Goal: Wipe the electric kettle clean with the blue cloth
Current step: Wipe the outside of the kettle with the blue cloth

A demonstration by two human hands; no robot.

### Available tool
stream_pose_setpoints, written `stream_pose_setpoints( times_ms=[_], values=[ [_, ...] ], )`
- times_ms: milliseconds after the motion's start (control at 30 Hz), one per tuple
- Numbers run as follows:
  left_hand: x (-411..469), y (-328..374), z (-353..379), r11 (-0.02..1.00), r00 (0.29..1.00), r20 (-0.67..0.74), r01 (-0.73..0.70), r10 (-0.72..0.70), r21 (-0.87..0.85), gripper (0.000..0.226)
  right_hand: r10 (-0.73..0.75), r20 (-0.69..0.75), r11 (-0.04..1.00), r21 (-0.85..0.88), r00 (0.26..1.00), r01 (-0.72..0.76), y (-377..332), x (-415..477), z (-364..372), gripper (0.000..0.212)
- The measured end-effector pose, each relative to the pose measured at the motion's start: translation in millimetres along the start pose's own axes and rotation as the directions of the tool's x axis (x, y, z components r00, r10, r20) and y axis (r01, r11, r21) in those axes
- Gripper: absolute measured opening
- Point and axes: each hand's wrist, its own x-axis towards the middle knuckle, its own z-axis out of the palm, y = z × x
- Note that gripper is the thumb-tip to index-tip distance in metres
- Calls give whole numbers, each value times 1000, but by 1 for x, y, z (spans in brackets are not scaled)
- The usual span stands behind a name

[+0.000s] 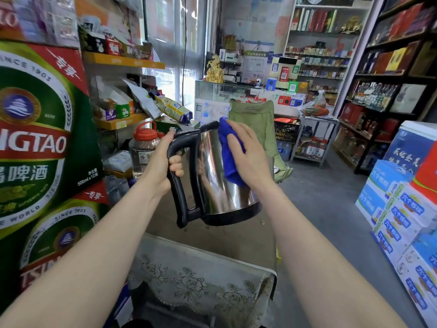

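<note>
A steel electric kettle point(218, 183) with a black handle, lid and base hangs in the air in front of me, tilted slightly. My left hand point(163, 162) is closed around its black handle. My right hand point(248, 155) lies flat against the kettle's right side, pressing a bright blue cloth point(228, 152) onto the shiny wall. The cloth runs from the lid's edge down to mid-body. Part of the cloth is hidden under my palm.
Below the kettle stands a small table point(212, 235) with a lace-patterned cover point(201, 280) at its near end. Green beer cartons point(42, 138) are stacked at the left. A plastic jar with a red lid point(144, 147) stands behind. Blue boxes point(402, 209) pile up at right.
</note>
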Motion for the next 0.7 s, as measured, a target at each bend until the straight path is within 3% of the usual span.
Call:
stream_pose_setpoints(
  times_ms=[67,133,233,300,367,400,433,500,600,633,700],
  values=[
    [-1,-1,0,1000,1000,10,0,0,4,44,243,-24,947,223,970,-232,1,10,-7,41],
    [-1,-1,1,1000,1000,-5,-11,11,7,43,312,-52,932,209,949,-295,-1,7,-6,43],
    [2,-6,1,1000,998,-57,-5,3,-31,42,71,-95,988,-134,993,-83,-11,-19,10,45],
    [2,-11,-1,995,996,-89,-5,-4,-98,39,-192,-23,909,-380,981,169,-11,-33,25,47],
    [1,-14,-4,988,996,-94,-13,-2,-152,38,-346,53,827,-454,937,331,2,-39,27,46],
    [1,-15,-6,986,996,-86,-15,0,-167,40,-349,64,837,-427,935,342,9,-39,23,45],
    [1,-16,-8,984,997,-79,-18,4,-176,41,-298,45,883,-367,953,293,15,-38,19,45],
    [0,-15,-11,983,997,-78,-29,15,-181,39,-56,-50,986,-160,997,48,20,-35,10,45],
    [-1,-13,-12,982,996,-84,-45,30,-183,36,401,-99,913,129,911,-387,21,-23,3,45],
    [0,-13,-12,982,995,-93,-48,32,-182,36,433,-111,899,132,895,-418,17,-23,3,45],
    [1,-11,-11,980,993,-111,-57,36,-190,37,304,-190,952,35,934,-303,4,-30,8,44]
  ],
)
